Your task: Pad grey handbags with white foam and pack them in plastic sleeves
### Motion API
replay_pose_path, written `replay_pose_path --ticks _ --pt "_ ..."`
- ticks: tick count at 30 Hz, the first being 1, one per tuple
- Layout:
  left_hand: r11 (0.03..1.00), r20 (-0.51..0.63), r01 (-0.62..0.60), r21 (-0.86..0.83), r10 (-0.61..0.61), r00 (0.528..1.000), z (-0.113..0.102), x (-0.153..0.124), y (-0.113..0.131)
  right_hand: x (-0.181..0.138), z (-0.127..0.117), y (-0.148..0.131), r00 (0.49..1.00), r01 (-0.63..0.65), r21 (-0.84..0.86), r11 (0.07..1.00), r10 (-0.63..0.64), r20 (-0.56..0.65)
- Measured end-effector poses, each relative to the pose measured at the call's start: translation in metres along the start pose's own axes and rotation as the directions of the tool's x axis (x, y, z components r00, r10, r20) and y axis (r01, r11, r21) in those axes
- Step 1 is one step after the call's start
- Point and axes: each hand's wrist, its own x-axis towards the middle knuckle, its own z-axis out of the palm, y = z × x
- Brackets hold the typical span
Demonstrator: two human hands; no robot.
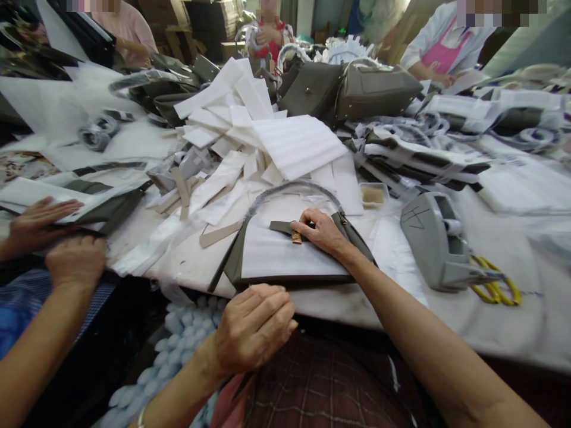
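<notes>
Bending over an olive handbag [234, 258] at the table's [504, 324] near edge, a white sheet [272, 258] covering its front. Pinching its olive tab [279, 226] by the gold-toned clasp [297, 238], right hand [325, 233] closing thumb and fingertip. Curling the left hand [256, 327] loosely at 7 o'clock, palm hidden; not telling whether holding anything. Facing piled white sheets [297, 145] at 12, tape dispenser [419, 226] at 3.

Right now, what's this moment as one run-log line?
Right hand: on strap with gold clasp | Left hand: near bag, grip unclear | Bag: on table, white sheet on it
</notes>
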Motion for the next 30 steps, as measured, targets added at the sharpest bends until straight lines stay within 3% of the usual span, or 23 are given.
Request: replay_pose_path --ticks 6,10,13,19,26,30 --pt "0.955 -0.061 0.173 0.240 -0.163 0.985 0.025 -0.006 -0.001 0.000 0.003 0.002 1.000 -0.014 -0.006 1.000 0.014 -0.014" --pt "0.904 0.004 0.242 0.353 -0.260 0.966 0.031 0.009 -0.005 0.000 0.004 0.003 1.000 -0.020 -0.033 0.999 0.019 -0.009" --pt "0.858 0.126 0.324 0.398 -0.401 0.907 0.036 0.026 -0.008 0.001 0.005 0.004 1.000 -0.002 -0.048 0.999 0.002 -0.010" --pt "0.781 0.299 0.490 0.388 -0.609 0.734 0.053 0.053 -0.020 0.001 0.007 0.005 0.999 -0.034 -0.040 0.999 0.033 -0.033" --pt "0.727 0.322 0.558 0.399 -0.682 0.657 0.061 0.065 -0.022 -0.001 0.006 0.001 0.999 -0.014 -0.053 0.999 0.012 -0.053" --pt "0.672 0.336 0.546 0.500 -0.732 0.593 0.065 0.069 -0.019 -0.001 0.006 0.001 0.998 -0.004 -0.058 0.998 0.001 -0.059"
